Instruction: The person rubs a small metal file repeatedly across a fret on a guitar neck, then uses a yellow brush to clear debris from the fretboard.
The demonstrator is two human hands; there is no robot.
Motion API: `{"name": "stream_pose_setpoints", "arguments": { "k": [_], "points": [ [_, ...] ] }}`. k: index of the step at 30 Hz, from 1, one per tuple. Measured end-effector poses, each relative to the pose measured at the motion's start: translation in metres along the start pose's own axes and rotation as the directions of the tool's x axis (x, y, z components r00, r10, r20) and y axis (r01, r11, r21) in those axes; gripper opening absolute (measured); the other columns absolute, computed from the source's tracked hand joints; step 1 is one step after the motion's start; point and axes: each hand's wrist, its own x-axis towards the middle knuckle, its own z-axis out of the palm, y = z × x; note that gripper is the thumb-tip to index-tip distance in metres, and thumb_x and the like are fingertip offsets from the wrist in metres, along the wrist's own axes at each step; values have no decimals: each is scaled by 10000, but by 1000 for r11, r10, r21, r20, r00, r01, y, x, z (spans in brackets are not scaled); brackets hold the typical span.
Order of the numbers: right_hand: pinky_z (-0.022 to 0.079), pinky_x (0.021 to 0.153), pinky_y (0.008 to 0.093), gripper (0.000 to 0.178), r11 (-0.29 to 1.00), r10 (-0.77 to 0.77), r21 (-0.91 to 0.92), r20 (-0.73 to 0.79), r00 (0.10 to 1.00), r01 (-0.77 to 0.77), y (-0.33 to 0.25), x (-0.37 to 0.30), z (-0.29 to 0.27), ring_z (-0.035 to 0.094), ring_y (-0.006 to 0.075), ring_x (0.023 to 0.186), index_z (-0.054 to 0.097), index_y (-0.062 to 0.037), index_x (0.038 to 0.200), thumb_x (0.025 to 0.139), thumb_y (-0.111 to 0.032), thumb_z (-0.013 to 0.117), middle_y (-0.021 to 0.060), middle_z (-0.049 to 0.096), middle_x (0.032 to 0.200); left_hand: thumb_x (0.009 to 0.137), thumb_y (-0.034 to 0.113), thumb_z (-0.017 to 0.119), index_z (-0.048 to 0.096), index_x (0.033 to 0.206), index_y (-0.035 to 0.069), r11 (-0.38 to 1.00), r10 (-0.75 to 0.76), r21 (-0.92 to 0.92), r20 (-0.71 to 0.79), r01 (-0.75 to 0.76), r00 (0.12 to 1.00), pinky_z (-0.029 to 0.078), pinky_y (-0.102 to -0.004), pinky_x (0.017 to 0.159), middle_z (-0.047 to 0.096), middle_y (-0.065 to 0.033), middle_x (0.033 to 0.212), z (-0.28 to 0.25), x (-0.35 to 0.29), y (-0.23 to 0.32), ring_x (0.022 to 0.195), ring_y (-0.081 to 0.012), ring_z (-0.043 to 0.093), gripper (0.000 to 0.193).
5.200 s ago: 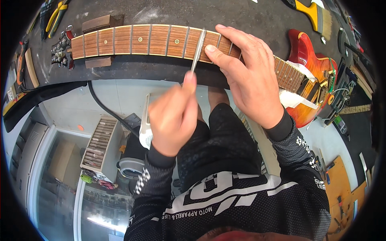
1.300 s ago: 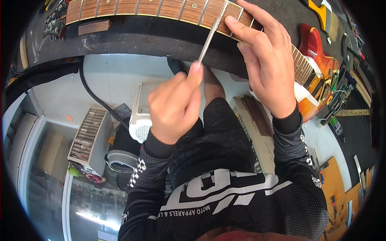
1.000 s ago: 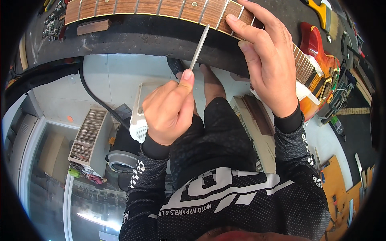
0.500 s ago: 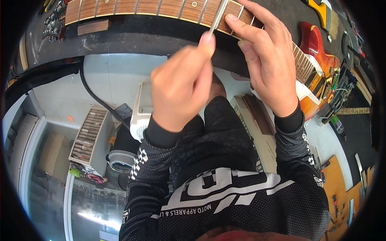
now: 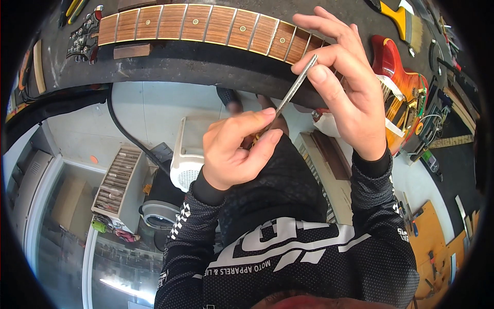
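A slim metal file (image 5: 296,88) is held above the front edge of the bench, tilted up to the right. My left hand (image 5: 234,149) is closed round its handle end, thumb and index finger pinching it. At the file's tip, my right hand (image 5: 355,98) has its thumb and index finger against the metal, while its other fingers stretch over the fretboard. An electric guitar neck (image 5: 221,26) with metal frets and round dot inlays lies across the bench behind both hands. The red and orange guitar body (image 5: 386,59) sits at the right, with white tape or paper on it.
A small wood block (image 5: 131,50) lies in front of the neck, near the headstock (image 5: 85,38). A yellow-handled brush (image 5: 399,20) is at the far right. Below the bench stand a white plastic chair (image 5: 185,154) and a drawer-like rack (image 5: 118,180).
The file has come off the frets and moved towards me, with my left hand lower. My right thumb and index finger have come to its tip. More of the neck and headstock shows.
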Motion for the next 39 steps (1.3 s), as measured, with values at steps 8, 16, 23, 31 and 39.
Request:
{"name": "stream_pose_setpoints", "arguments": {
  "k": [8,16,23,31,39],
  "points": [
    [272,1291,545,157,955,82,292,-121,989,-44,3,20,12,555,341,1328,706,-55,923,1005,-175,765,124,674,1253,838,-59,881,766,1252,0,926,105,364,-3,-97,994,463,-313,518,658,-64,741,6,27,-6,559,-200,614,434],
    [258,1302,598,190,998,51,-13,-176,983,-55,8,14,19,567,351,1433,737,-81,1186,1026,-183,742,123,689,1384,825,-87,837,765,1326,1,851,214,502,-58,-157,975,514,-384,558,656,-57,727,14,34,-7,572,-242,634,514],
    [254,1320,645,470,984,-83,-173,-176,981,52,13,-7,39,606,332,1457,721,-132,1408,946,-95,799,107,696,1492,831,-107,814,766,1394,33,812,247,553,-34,-188,968,506,-368,549,664,-70,722,12,36,-18,563,-224,620,582],
    [364,1270,621,641,971,-108,-229,-134,985,75,10,-12,44,599,385,1451,753,-282,1463,901,26,753,139,613,1605,787,-109,790,786,1370,36,791,225,594,-64,-144,972,462,-372,528,528,-42,665,15,23,-19,531,-224,540,600],
    [504,1103,508,713,953,-193,-265,-155,969,147,17,-9,48,640,379,1331,754,-320,1477,874,60,737,149,624,1577,775,-123,779,793,1363,32,779,221,612,-68,-134,973,452,-389,530,491,-54,671,18,20,-19,533,-249,529,608]
  ]
}}
